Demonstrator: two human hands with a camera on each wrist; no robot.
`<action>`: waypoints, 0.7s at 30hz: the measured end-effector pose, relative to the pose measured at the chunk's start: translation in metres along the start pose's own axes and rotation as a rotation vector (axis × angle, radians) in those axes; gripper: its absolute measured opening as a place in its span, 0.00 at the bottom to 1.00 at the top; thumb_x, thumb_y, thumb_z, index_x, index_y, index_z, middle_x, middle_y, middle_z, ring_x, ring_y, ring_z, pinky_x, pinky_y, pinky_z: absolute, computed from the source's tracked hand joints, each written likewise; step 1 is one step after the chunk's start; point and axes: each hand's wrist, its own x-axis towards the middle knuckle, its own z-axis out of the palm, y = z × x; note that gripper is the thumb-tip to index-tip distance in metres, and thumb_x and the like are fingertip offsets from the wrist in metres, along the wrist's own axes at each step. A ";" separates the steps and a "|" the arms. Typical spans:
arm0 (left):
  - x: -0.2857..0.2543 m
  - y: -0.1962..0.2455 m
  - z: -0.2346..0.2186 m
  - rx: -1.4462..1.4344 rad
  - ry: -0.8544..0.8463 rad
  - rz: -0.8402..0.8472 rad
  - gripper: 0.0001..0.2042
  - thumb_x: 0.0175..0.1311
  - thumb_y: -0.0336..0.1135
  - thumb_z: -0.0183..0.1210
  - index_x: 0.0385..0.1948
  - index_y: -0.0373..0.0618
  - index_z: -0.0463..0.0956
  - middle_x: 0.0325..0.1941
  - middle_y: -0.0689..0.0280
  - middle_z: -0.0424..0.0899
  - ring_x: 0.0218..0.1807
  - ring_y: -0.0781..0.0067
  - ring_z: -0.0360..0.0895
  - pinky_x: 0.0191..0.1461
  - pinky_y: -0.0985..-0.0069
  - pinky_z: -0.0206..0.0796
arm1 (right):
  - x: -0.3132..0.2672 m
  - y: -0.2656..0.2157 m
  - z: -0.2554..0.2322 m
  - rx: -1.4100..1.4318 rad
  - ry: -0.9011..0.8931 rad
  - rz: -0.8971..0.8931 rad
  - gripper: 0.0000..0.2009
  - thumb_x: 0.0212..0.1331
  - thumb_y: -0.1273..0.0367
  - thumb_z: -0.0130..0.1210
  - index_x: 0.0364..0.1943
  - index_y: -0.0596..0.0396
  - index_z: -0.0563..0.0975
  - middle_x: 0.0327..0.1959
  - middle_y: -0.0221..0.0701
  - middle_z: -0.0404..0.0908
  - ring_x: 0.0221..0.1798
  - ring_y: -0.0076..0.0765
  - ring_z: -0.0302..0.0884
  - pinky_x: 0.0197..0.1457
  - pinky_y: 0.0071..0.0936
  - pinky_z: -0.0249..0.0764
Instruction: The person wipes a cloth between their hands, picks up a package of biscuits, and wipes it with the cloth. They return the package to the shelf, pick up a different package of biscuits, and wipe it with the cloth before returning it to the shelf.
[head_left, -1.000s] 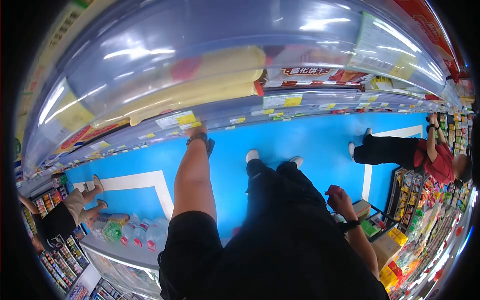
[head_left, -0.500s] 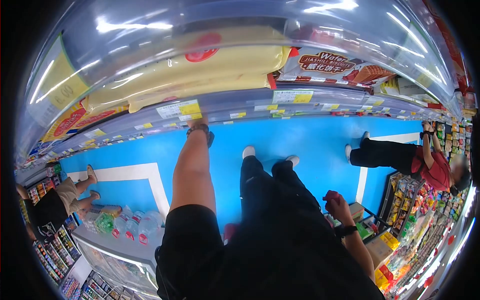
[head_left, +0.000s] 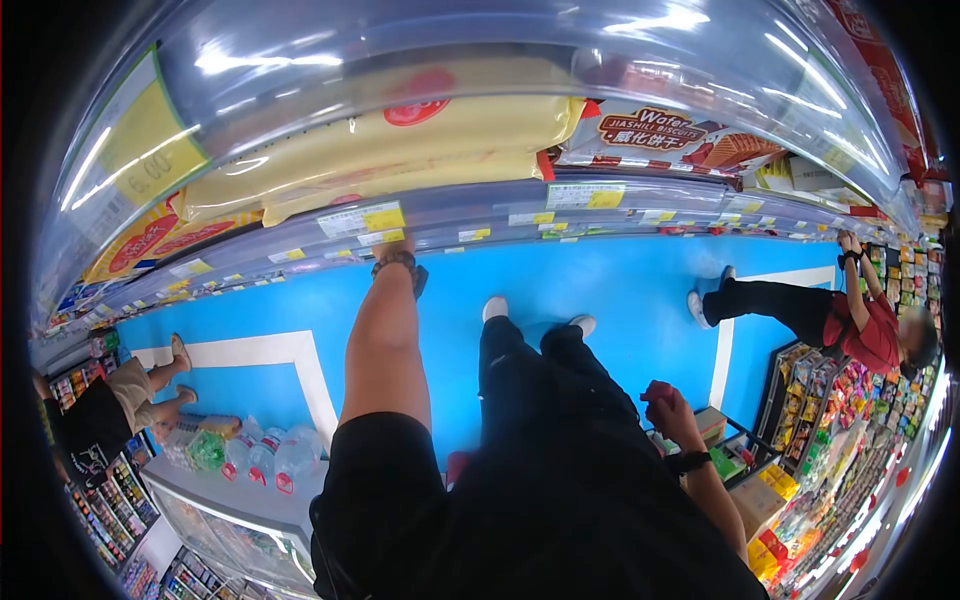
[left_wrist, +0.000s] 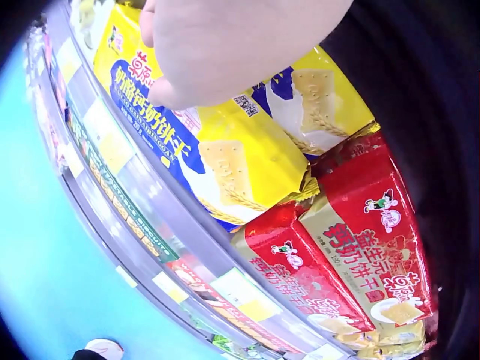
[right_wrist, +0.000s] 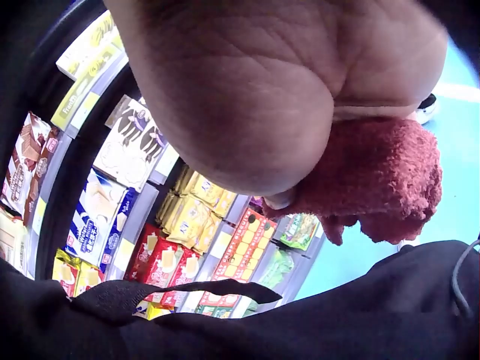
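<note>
My left hand (left_wrist: 232, 45) lies over a yellow and blue biscuit pack (left_wrist: 232, 169) on a shelf, its thumb touching the printed front; most of its fingers are hidden. In the head view that arm reaches under the shelf edge, and little past the wrist shows. Beside the yellow pack stand red biscuit packs (left_wrist: 379, 232), and a second yellow pack (left_wrist: 319, 97) is behind it. Low at my right side, my right hand (head_left: 675, 415) holds a fuzzy dark red cloth (right_wrist: 382, 180), bunched up and poking out past the palm.
A clear shelf front (head_left: 470, 85) with price tags curves across the top, over a cream bag (head_left: 400, 130) and a wafer biscuit bag (head_left: 655, 135). People stand at left (head_left: 105, 420) and right (head_left: 870, 320). Large bottles (head_left: 295, 455) stand on a cabinet behind.
The head view has shifted and sharpened, so the cream and wafer bags show more fully. Both hands stay in nearly the same places. At right, the person's legs have moved slightly.
</note>
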 end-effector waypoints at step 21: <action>-0.021 -0.001 -0.001 -0.156 0.214 0.124 0.24 0.77 0.53 0.47 0.61 0.46 0.78 0.65 0.52 0.81 0.65 0.45 0.79 0.66 0.53 0.71 | 0.027 0.076 0.013 -0.012 0.013 -0.119 0.18 0.74 0.64 0.53 0.62 0.57 0.73 0.40 0.33 0.87 0.33 0.25 0.85 0.24 0.23 0.75</action>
